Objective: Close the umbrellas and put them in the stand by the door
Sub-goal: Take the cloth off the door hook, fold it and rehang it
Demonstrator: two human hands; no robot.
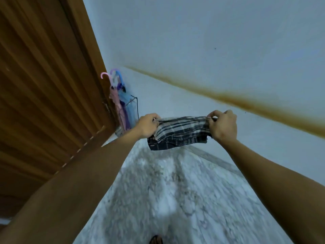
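Observation:
A folded checked umbrella [179, 132], dark blue and grey, is held level in front of me at arm's length. My left hand [147, 126] grips its left end and my right hand [223, 125] pinches its right end, with the fabric bunched between them. Behind my left hand a black wire stand [134, 110] sits in the corner by the wooden door [44, 85]. Three closed umbrellas stand in it: a pink one [115, 97], a purple one [121, 85] and a light blue one [127, 106], their hooked handles pointing up.
A pale wall [211, 41] with a brown stain band [246, 103] runs along the right. The floor [167, 191] is mottled grey-white stone. A sandalled foot [156, 240] shows at the bottom edge.

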